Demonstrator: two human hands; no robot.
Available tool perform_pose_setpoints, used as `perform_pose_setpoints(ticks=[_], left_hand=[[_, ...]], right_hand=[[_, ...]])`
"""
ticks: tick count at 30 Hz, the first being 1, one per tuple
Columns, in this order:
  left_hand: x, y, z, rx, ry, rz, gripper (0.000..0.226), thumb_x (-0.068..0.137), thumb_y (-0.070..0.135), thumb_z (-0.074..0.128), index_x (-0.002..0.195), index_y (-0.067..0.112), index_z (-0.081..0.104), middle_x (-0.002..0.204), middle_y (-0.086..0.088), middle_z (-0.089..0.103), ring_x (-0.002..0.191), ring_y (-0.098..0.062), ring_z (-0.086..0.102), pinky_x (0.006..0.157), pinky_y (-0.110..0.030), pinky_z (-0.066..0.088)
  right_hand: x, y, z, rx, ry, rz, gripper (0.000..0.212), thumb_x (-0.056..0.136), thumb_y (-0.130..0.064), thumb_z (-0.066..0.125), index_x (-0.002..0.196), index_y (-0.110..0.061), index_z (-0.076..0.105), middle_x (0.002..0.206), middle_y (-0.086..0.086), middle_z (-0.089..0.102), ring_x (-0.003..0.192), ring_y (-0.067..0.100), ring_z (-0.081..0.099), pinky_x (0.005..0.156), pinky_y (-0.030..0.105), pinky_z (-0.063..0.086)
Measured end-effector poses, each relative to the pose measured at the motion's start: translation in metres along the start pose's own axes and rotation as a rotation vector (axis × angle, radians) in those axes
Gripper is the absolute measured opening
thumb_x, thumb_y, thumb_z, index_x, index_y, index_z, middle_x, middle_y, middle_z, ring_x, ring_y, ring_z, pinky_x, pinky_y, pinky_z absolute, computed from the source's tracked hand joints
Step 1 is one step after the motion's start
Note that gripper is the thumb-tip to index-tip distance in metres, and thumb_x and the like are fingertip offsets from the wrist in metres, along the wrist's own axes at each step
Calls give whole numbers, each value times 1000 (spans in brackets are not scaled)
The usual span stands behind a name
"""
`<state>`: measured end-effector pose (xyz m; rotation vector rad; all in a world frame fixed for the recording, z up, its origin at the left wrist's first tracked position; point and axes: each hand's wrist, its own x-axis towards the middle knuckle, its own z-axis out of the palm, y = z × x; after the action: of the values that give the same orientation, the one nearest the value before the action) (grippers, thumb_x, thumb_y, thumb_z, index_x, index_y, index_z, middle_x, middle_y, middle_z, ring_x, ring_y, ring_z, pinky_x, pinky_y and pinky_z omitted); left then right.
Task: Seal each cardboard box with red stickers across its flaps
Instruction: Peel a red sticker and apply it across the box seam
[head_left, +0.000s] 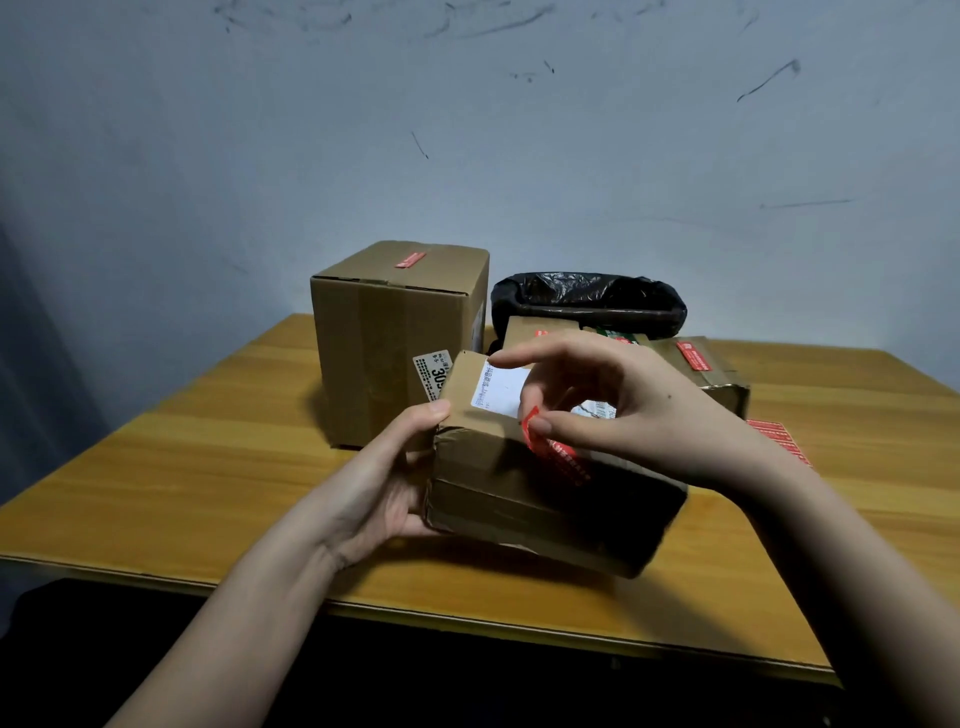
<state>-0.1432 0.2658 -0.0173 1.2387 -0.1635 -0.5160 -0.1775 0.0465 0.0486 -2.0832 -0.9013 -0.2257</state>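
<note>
A small cardboard box (519, 499) with a white label on top is tilted toward me above the table's front. My left hand (384, 483) grips its left end, thumb on the top edge and fingers underneath. My right hand (623, 410) hovers over the box top and pinches the upper end of a red sticker (556, 452) between thumb and a finger. The sticker's lower part lies down the box's near face. A tall box (384, 338) behind carries a red sticker (411, 260) on its top seam. A low box (722, 374) at the right also bears a red sticker (693, 356).
The wooden table (156, 467) ends close to me in a front edge. A bin lined with a black bag (587, 301) stands at the back. A sheet of red stickers (779, 441) lies at the right, partly behind my right wrist. A scuffed wall rises behind.
</note>
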Motion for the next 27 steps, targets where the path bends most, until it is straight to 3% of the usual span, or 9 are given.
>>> perform_pose_setpoints(ticks=[3, 7, 12, 14, 17, 22, 24, 27], left_hand=[[0, 0, -1, -11, 1, -13, 44, 75, 43, 66, 117, 30, 63, 88, -2, 72, 73, -21, 71, 75, -50, 57], [-1, 1, -1, -29, 18, -42, 40, 76, 45, 69, 112, 28, 66, 110, -9, 68, 85, -27, 71, 75, -54, 56], [-2, 1, -1, -39, 17, -86, 55, 70, 48, 67, 119, 24, 61, 124, -15, 62, 93, -30, 70, 78, -54, 56], [-2, 2, 0, -29, 34, -82, 51, 73, 48, 68, 117, 23, 62, 127, -16, 60, 95, -30, 69, 80, -55, 54], [-3, 2, -1, -31, 40, -83, 50, 75, 49, 66, 117, 23, 61, 123, -15, 61, 94, -30, 69, 79, -55, 54], [-2, 1, -3, -41, 28, -74, 58, 67, 49, 64, 119, 24, 61, 111, -13, 66, 91, -31, 70, 80, -55, 55], [-2, 1, -2, -36, 28, -67, 55, 67, 48, 63, 117, 24, 62, 108, -11, 67, 89, -30, 70, 80, -56, 54], [-2, -1, -2, -28, 31, -57, 50, 68, 46, 65, 113, 24, 63, 104, -11, 68, 84, -28, 71, 76, -53, 56]], right_hand=[[-1, -2, -3, -24, 17, 7, 46, 87, 2, 66, 124, -24, 59, 92, -5, 67, 90, 18, 66, 85, 39, 54], [-4, -4, -5, -72, 49, -9, 44, 90, 5, 60, 124, -23, 59, 97, -6, 69, 98, 16, 66, 88, 35, 53], [-8, -4, -1, -207, 107, -100, 47, 92, 11, 49, 125, -20, 59, 101, -9, 69, 101, 9, 66, 87, 31, 52], [-10, -4, 2, -305, 118, -162, 48, 91, 9, 48, 126, -21, 58, 105, -10, 68, 103, 6, 64, 88, 30, 51], [-12, 0, 3, -486, 174, -272, 46, 90, 6, 49, 127, -19, 58, 106, -9, 67, 100, 10, 62, 84, 33, 49], [-14, 4, 7, -875, 304, -447, 37, 96, -3, 37, 122, -12, 61, 98, 5, 68, 75, 28, 58, 60, 37, 42], [-15, 5, 9, -923, 317, -454, 37, 100, -9, 33, 120, -10, 64, 105, 7, 69, 79, 29, 62, 60, 37, 44], [-17, 9, 10, -837, 302, -342, 29, 95, -9, 46, 116, -13, 66, 98, 1, 70, 82, 24, 64, 63, 39, 48]])
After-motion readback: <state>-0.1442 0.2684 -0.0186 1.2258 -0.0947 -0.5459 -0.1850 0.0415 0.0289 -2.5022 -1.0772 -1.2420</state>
